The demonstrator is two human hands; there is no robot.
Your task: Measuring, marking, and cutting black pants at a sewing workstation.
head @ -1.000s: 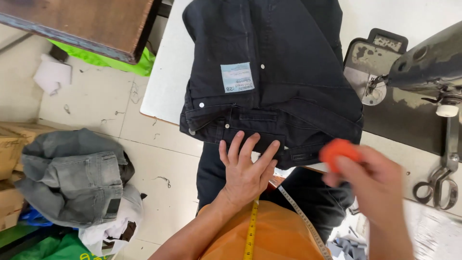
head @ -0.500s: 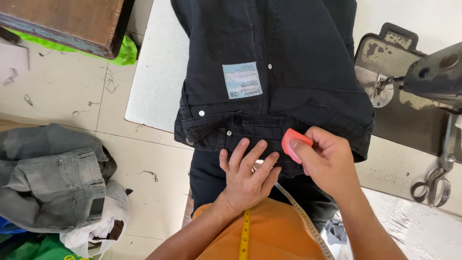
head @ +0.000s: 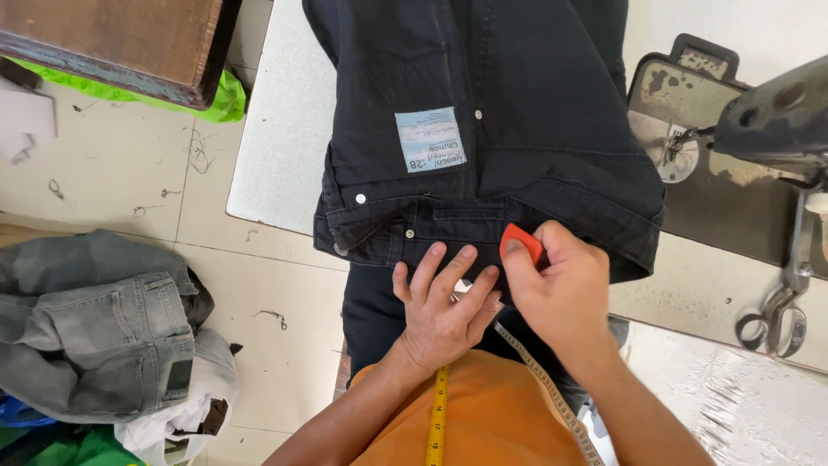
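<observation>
Black jeans (head: 517,129) are seen laid flat across a white desk (head: 285,147), the waistband at the near edge and the legs running away to the far side. A pale blue paper label (head: 429,139) is fixed just above the waistband, and small metal rivets are visible along the pocket line. The left hand (head: 444,302) is pressed palm down on the near edge of the waistband, its fingers (head: 429,267) spread and flat on the cloth. The right hand (head: 561,285) is held just to the right of it, touching the waistband, with its fingers pinched around a small red-orange piece of tailor's chalk (head: 523,242), whose tip is set against the dark fabric. A yellow measuring tape (head: 438,414) is draped around the person's neck and hangs over an orange shirt (head: 483,423) at the near edge of the view.

On the right, part of a sewing machine (head: 776,121) is shown above a worn dark base plate (head: 681,103), and a pair of metal scissors (head: 776,319) is seen lying near it on the desk. On the tiled floor (head: 112,173) at the left, a heap of grey jeans (head: 95,319) is piled, well apart from the desk. A wooden box (head: 121,43) is visible at the far left, with bright green plastic (head: 220,99) tucked under it.
</observation>
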